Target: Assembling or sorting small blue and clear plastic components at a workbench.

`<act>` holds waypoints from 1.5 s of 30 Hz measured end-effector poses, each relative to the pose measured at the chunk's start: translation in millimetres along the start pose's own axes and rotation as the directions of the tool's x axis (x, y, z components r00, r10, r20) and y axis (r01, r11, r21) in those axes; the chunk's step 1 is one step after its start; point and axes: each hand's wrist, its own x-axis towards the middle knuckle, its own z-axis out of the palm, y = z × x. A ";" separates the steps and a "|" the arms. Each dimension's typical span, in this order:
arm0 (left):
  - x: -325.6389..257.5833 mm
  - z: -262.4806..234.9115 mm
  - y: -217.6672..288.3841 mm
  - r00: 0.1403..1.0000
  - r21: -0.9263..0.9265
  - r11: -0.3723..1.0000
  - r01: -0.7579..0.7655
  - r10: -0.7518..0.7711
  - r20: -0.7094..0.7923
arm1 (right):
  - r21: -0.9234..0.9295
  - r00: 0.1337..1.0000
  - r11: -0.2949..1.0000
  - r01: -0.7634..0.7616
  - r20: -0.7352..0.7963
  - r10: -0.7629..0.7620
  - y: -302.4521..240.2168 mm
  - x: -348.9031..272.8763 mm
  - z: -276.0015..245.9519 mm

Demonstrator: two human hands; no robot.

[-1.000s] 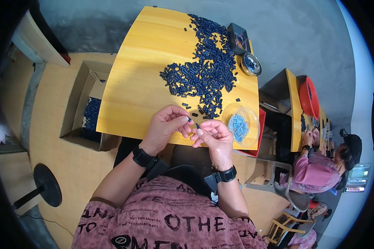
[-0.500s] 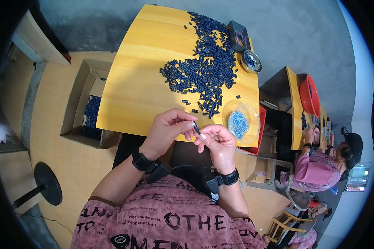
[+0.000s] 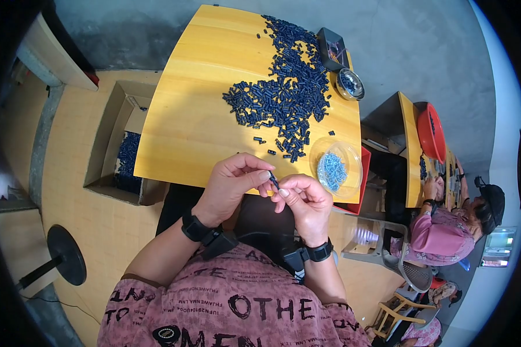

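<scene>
Near the table's front edge, my left hand (image 3: 228, 186) pinches a small dark blue cylindrical piece (image 3: 274, 180) between thumb and fingers. My right hand (image 3: 309, 203) is closed at the piece's lower end, its thumb and fingertips pressed there; whether it also grips a tiny separate part cannot be made out. Beyond my hands, a heap of similar dark blue pieces (image 3: 281, 104) spreads over the yellow table (image 3: 185, 110). To the right of my right hand stands a round clear dish (image 3: 356, 168) holding many tiny light-blue and silvery parts (image 3: 331, 172).
A metal bowl (image 3: 359, 95) and a dark tray (image 3: 324, 39) sit at the table's far right. On the floor at left, a cardboard box (image 3: 101, 156) holds more dark pieces. A co-worker in pink (image 3: 443, 237) sits at another table with a red basin (image 3: 427, 139).
My hands stay almost in place, still at the small dark piece, which shows slightly more between my fingertips. The table's contents look the same.
</scene>
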 end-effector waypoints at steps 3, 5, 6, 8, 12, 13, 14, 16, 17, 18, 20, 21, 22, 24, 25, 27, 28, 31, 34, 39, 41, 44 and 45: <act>-1.1 -0.9 -0.1 1.000 -0.017 1.000 -0.003 0.003 0.009 | -0.026 0.999 0.999 0.037 0.000 -0.037 -0.1 -1.8 1.7; -2.5 2.8 2.9 1.000 -0.020 1.000 0.006 -0.006 0.003 | -0.051 0.998 0.997 0.066 0.004 -0.066 0.1 -3.2 1.6; -3.3 3.7 3.9 1.000 -0.021 1.000 0.014 -0.014 -0.005 | -0.074 0.996 0.993 0.094 0.010 -0.094 0.6 -3.6 1.8; -4.1 2.1 2.9 1.000 -0.015 1.000 0.012 -0.012 0.000 | -0.104 0.992 0.987 0.123 0.026 -0.121 -0.4 -4.1 2.1; -5.6 2.1 6.2 1.000 -0.006 1.000 0.027 -0.027 0.016 | -0.148 0.982 0.971 0.188 0.053 -0.182 0.7 -5.2 1.8; -5.9 1.8 5.5 1.000 -0.006 1.000 0.027 -0.027 0.016 | -0.147 0.982 0.971 0.187 0.053 -0.181 1.0 -5.3 1.9; -6.0 1.4 4.3 0.999 -0.049 0.998 0.040 -0.039 0.018 | -0.153 0.980 0.969 0.195 0.055 -0.189 1.2 -5.2 2.0; -6.5 1.5 3.5 0.998 -0.092 0.994 0.054 -0.053 0.019 | -0.158 0.979 0.967 0.202 0.057 -0.195 0.6 -5.0 2.6; -7.0 1.8 4.1 0.998 -0.101 0.993 0.065 -0.064 0.013 | -0.154 0.983 0.971 0.184 0.049 -0.179 -1.0 -4.8 3.9; -7.3 1.9 4.6 0.997 -0.111 0.991 0.075 -0.075 0.006 | -0.149 0.986 0.975 0.166 0.042 -0.162 -1.7 -4.7 4.6; -7.2 2.0 5.3 0.999 -0.044 0.998 0.052 -0.052 0.011 | -0.142 0.989 0.979 0.148 0.038 -0.144 -1.8 -5.0 3.5; -7.3 2.1 5.7 0.999 0.024 0.999 0.028 -0.029 0.019 | -0.135 0.991 0.982 0.131 0.034 -0.128 -1.8 -5.4 3.1; -7.2 2.4 6.6 0.999 0.023 0.999 0.030 -0.030 0.018 | -0.134 0.991 0.982 0.130 0.033 -0.126 -1.9 -5.6 3.3; -6.7 3.0 8.9 0.999 0.112 0.994 -0.020 0.015 0.048 | -0.140 0.991 0.981 0.133 0.027 -0.131 -2.1 -6.1 4.0; -6.0 2.6 10.4 0.999 0.112 0.994 -0.018 0.013 0.047 | -0.140 0.991 0.981 0.132 0.026 -0.129 -0.9 -6.3 3.9; -4.3 1.5 13.5 0.988 0.276 0.953 -0.121 0.090 0.123 | -0.131 0.988 0.979 0.155 0.016 -0.154 2.4 -6.7 3.6; -3.5 2.6 14.0 0.988 0.276 0.954 -0.121 0.090 0.123 | -0.131 0.988 0.979 0.155 0.016 -0.154 3.4 -8.1 6.0; -2.3 4.9 13.0 0.991 0.297 0.946 -0.126 0.105 0.089 | -0.032 0.987 0.996 0.086 -0.133 -0.089 7.4 -11.4 14.9; -3.7 5.2 11.6 0.995 0.187 0.978 -0.095 0.090 0.035 | -0.137 0.973 0.984 0.119 -0.181 -0.142 7.5 -9.7 16.2; -4.5 8.6 11.3 0.995 0.126 0.987 -0.103 0.102 0.015 | -0.378 0.964 0.909 0.177 -0.118 -0.236 5.0 -11.7 13.9; -5.2 11.5 12.4 0.994 0.145 0.984 -0.106 0.105 0.016 | -0.439 0.956 0.875 0.202 -0.106 -0.274 2.5 -12.4 12.8; -5.4 9.8 12.5 0.996 0.153 0.984 -0.089 0.087 0.017 | -0.528 0.933 0.805 0.270 -0.065 -0.355 0.2 -8.6 12.4; -5.9 9.2 12.1 0.998 0.148 0.987 -0.066 0.064 0.019 | -0.552 0.916 0.773 0.312 -0.042 -0.399 -0.6 -8.1 12.3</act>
